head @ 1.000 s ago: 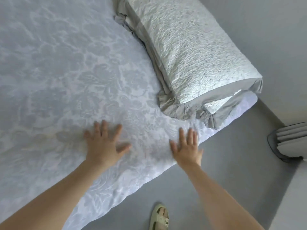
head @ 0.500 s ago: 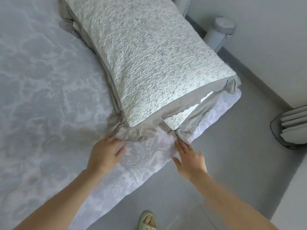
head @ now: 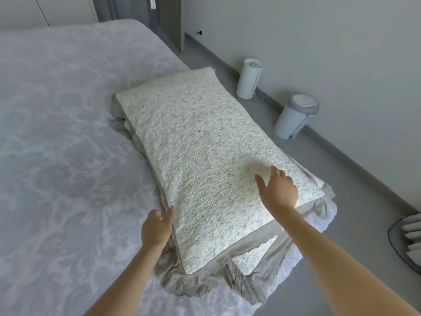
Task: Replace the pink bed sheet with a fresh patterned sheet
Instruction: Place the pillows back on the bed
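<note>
Fresh patterned sheet (head: 57,133) looks on, no pink in view, prob. only pillows (head: 193,144) to tidy: right hand (head: 278,190) open over them, left hand (head: 156,226) at edge, grip unclear.

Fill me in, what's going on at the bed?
A person is changing bedding. The patterned sheet lies spread out; no pink sheet shows. Both hands are at the textured pillow lying near the sheet's corner: the left hand at its left edge, the right hand open over its top.
</note>
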Demonstrator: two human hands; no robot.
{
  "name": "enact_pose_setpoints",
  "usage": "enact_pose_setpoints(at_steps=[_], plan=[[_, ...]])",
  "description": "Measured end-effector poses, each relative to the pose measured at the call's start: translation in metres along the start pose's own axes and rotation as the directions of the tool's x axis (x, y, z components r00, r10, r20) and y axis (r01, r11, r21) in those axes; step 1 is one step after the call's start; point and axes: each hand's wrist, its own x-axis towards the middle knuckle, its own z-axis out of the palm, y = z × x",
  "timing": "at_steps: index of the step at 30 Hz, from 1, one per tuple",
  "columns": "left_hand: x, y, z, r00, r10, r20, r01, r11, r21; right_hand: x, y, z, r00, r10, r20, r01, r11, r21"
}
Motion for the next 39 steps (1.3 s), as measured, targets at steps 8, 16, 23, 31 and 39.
enact_pose_setpoints(at_steps=[8, 16, 23, 31, 39], plan=[[0.081, 0.058, 0.027, 0.978, -0.203, -0.036, 0.180, 0.926, -0.333, 0.135, -0.001, 0.032, 0.980, 0.089, 0.178, -0.090, 0.996, -0.003], [0.126, 0.089, 0.033, 0.933, -0.291, -0.214, 0.189, 0.899, -0.395, 0.195, -0.013, 0.058, 0.993, -0.004, 0.118, -0.016, 0.985, 0.169], [0.071, 0.111, -0.008, 0.835, -0.186, -0.518, 0.027, 0.954, -0.300, 0.161, -0.024, 0.014, 0.936, -0.328, -0.129, 0.342, 0.933, 0.115], [-0.050, 0.115, -0.132, 0.686, -0.096, -0.721, 0.072, 0.995, -0.064, 0.055, -0.063, -0.092, 0.873, -0.456, -0.173, 0.486, 0.845, 0.222], [-0.199, 0.052, -0.272, 0.452, -0.214, -0.866, 0.205, 0.970, -0.133, -0.061, -0.154, -0.165, 0.703, -0.634, -0.322, 0.711, 0.624, 0.324]])
